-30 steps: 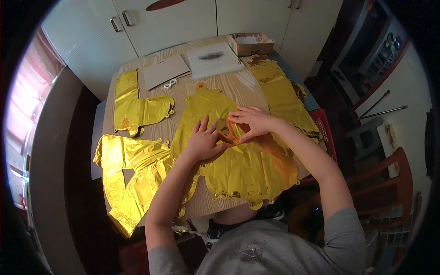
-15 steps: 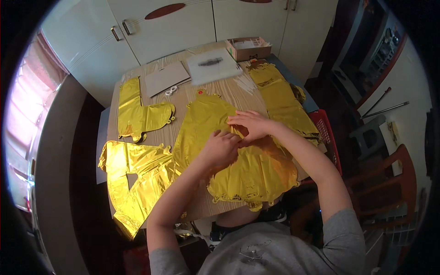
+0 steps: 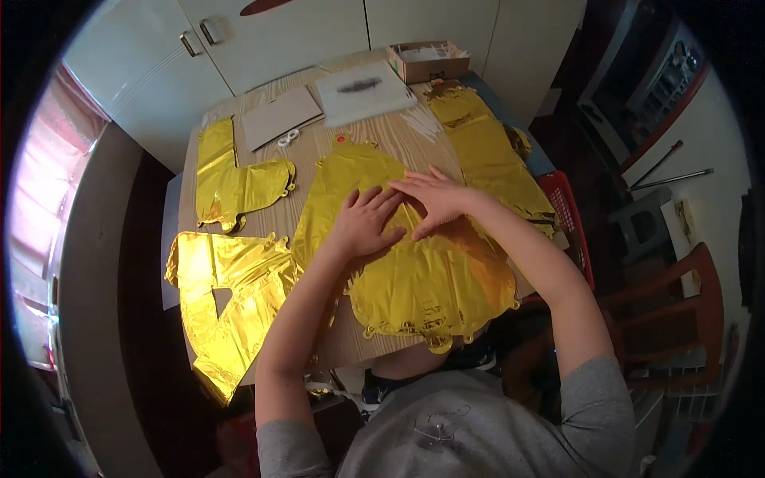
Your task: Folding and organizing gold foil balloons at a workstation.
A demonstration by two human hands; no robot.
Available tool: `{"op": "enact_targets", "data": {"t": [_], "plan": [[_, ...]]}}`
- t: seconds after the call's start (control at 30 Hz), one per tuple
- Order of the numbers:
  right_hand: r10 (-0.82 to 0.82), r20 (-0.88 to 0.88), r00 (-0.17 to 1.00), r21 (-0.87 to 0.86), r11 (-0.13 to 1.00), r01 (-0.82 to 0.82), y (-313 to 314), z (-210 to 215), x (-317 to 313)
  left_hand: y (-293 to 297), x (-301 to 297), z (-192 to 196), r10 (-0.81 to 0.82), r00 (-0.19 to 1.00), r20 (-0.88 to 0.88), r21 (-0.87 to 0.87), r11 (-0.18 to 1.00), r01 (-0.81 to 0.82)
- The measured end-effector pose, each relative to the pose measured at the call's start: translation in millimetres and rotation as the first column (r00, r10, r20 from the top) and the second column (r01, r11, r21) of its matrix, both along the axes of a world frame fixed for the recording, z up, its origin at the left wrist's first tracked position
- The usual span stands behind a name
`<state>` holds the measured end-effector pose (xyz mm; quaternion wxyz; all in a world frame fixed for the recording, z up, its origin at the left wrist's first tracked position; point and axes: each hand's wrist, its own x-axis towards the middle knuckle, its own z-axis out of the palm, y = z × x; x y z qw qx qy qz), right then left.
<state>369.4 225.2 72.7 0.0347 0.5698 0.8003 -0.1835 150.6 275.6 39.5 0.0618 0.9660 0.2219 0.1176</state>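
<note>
A large flat gold foil balloon (image 3: 422, 279) lies across the middle of the wooden table (image 3: 315, 211). My left hand (image 3: 368, 221) rests palm down on it, fingers spread. Just to its right, my right hand (image 3: 434, 199) also presses flat on the foil, fingers pointing left and nearly touching the left hand. Neither hand grips anything.
More gold foil balloons lie around: one at the back left (image 3: 235, 179), one hanging over the near left edge (image 3: 227, 295), one along the right edge (image 3: 490, 155). A cardboard sheet (image 3: 279, 118), a white packet (image 3: 362, 92) and an open box (image 3: 426, 60) sit at the back. A wooden chair (image 3: 677, 319) stands at right.
Both hands have gone from pinching the foil near its middle to lying flat and spread on it. The head camera has shifted closer.
</note>
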Motion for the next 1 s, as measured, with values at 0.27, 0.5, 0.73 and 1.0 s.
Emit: {"op": "enact_targets", "data": {"t": [0.27, 0.5, 0.73, 1.0], "plan": [[-0.006, -0.026, 1.0, 0.127, 0.992, 0.01, -20, 5, 5, 0, 3, -5, 0.001, 1.0, -0.025, 0.053, 0.999, 0.0], [-0.15, -0.546, 0.825, 0.403, 0.816, 0.415, -173, 14, -2, -1, 0, -7, 0.021, 0.998, -0.065, 0.048, 0.999, -0.018], [-0.323, -0.926, -0.194, -0.285, 0.264, 0.921, -289, -76, -66, 0, 2, -10, 0.01, 0.999, -0.038, 0.065, 0.998, -0.008], [-0.619, -0.634, -0.463, -0.765, 0.416, 0.492, -277, -51, -72, 2, 1, -10, 0.012, 0.998, -0.054, 0.076, 0.997, -0.008]]}}
